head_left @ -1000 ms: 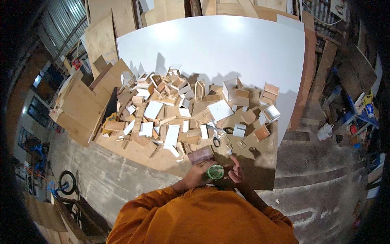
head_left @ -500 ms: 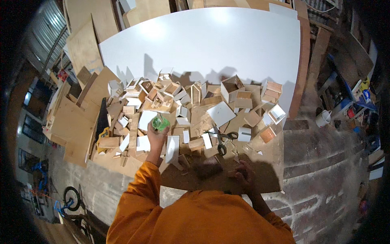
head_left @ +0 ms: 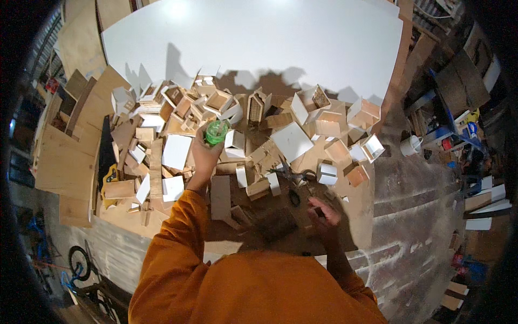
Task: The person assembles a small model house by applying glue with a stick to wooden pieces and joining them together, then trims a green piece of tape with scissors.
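Observation:
My left hand (head_left: pixel 202 148) is closed around a small green jar (head_left: pixel 216 133), held above the left-middle of the board; a pale stick-like piece stands in the jar's mouth. Low over the near right part of the board hovers my right hand (head_left: pixel 325 211), partly in shadow, its fingers loosely curled and apart with nothing visible in them. Just beyond it lies a pair of dark-handled scissors (head_left: pixel 294 195). Several little model houses of thin wood and white board crowd the far side, among them a tall one with a brick-like pattern (head_left: pixel 256 109). A white square panel (head_left: pixel 291 141) lies among them.
A large white sheet (head_left: pixel 248 43) stretches behind the models. At the left, a handsaw with a yellow handle (head_left: pixel 109 177) leans beside plywood sheets (head_left: pixel 65 162). Loose wood and white offcuts cover the brown board (head_left: pixel 353 208). A white bucket (head_left: pixel 411 145) stands off to the right.
The view has tipped down, so the white sheet sits higher. My left hand still holds the green jar, now nearer the model houses. My right hand has risen toward the scissors.

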A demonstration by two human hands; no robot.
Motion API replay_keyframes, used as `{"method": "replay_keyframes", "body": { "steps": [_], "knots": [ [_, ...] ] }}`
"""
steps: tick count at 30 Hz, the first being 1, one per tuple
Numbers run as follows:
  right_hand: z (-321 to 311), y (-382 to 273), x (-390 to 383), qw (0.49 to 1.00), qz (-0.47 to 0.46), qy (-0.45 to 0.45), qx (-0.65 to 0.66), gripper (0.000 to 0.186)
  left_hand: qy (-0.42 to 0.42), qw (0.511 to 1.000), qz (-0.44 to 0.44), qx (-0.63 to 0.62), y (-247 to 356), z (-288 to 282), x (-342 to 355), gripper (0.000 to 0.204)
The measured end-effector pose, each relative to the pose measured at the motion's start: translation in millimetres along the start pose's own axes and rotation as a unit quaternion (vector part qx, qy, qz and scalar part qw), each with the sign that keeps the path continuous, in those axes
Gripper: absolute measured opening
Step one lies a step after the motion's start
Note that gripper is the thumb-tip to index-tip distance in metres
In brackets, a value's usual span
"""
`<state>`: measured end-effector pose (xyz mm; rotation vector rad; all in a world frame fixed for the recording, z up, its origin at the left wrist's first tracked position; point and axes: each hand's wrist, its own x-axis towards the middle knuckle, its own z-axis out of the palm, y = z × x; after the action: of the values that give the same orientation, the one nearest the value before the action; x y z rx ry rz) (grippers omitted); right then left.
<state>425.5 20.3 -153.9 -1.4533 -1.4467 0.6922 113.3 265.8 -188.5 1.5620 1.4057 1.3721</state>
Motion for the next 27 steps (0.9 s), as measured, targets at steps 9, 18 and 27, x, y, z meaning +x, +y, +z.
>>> {"method": "replay_keyframes", "body": {
  "steps": [9, 18, 27],
  "knots": [
    [19, -13, 42, 0.993, -0.038, -0.003, -0.109, 0.024, -0.007, 0.995, -0.023, -0.101, 2, -1, -9, 0.052],
    [26, -8, 54, 0.993, -0.024, -0.069, -0.093, 0.026, -0.037, 0.984, 0.042, 0.169, -9, -9, -15, 0.072],
    [38, -8, 63, 0.987, -0.021, -0.107, -0.118, 0.029, -0.024, 0.995, 0.02, 0.096, 40, -40, -55, 0.06]
  ]
}}
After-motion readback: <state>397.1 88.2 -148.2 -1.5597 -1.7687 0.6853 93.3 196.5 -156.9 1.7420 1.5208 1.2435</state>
